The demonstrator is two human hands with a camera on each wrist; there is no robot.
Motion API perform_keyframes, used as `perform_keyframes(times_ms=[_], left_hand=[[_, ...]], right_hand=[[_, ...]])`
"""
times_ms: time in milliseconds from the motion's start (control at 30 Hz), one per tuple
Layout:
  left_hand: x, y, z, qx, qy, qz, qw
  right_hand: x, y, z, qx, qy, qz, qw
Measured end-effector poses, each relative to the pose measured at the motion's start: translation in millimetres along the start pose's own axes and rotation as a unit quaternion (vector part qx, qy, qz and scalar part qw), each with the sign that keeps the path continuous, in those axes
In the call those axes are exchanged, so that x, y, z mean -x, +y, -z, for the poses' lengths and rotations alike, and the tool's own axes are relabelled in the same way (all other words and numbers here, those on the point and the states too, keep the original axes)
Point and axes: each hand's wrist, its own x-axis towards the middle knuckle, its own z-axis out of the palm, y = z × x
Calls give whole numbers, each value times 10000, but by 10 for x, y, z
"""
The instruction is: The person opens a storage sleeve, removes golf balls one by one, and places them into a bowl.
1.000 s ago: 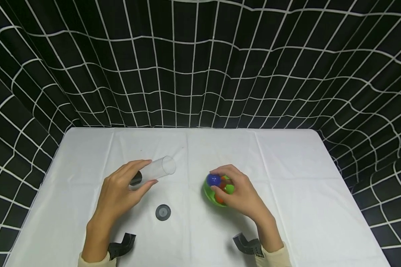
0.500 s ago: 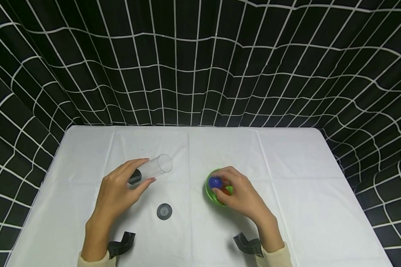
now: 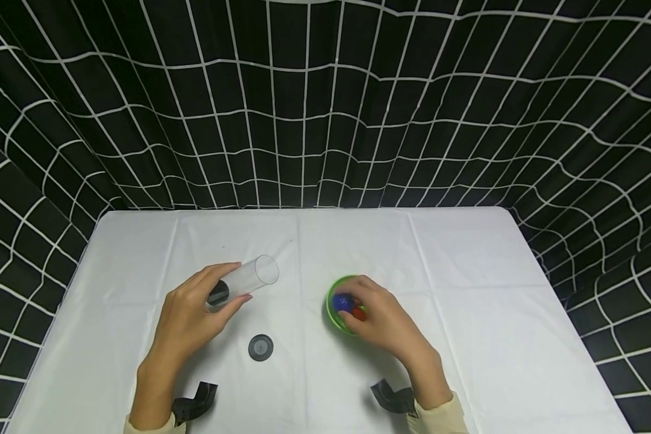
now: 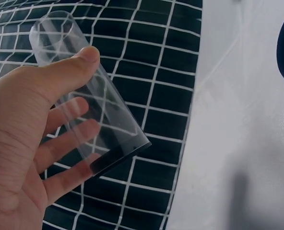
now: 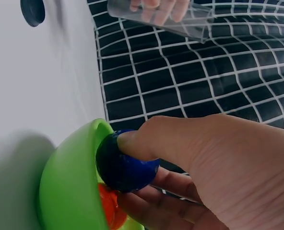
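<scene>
In the head view my left hand (image 3: 192,313) grips a clear cylinder (image 3: 249,276) with a black base, tilted so its open rim points up and right. The left wrist view shows the thumb and fingers around the see-through wall of the cylinder (image 4: 96,100). My right hand (image 3: 385,316) pinches a blue ball (image 3: 343,302) at the mouth of a green bowl (image 3: 332,313). An orange-red ball (image 5: 112,206) lies in the bowl (image 5: 70,177), below the blue ball (image 5: 125,163) in the right wrist view. My hand hides part of the bowl's inside.
A dark round lid (image 3: 261,348) lies flat on the white tablecloth (image 3: 293,398), between the two hands and nearer to me. Behind the table hangs a black curtain (image 3: 314,132) with a white grid.
My right hand has lowered the blue ball from above the green bowl into its mouth. My left hand keeps hold of the clear cylinder almost in place.
</scene>
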Motion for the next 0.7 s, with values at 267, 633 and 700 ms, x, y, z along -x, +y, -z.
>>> perform_keyframes(times_ms=[267, 633, 700], left_hand=[[7, -25, -19, 112, -41, 46, 9999], [34, -81, -66, 287, -274, 498, 9980], [39, -87, -74, 291, -255, 499, 9980]], right_hand=[[-10, 0, 35, -17, 66, -200, 9998], [20, 47, 123, -376, 282, -274, 9985], [22, 56, 150, -423, 338, -274, 9982]])
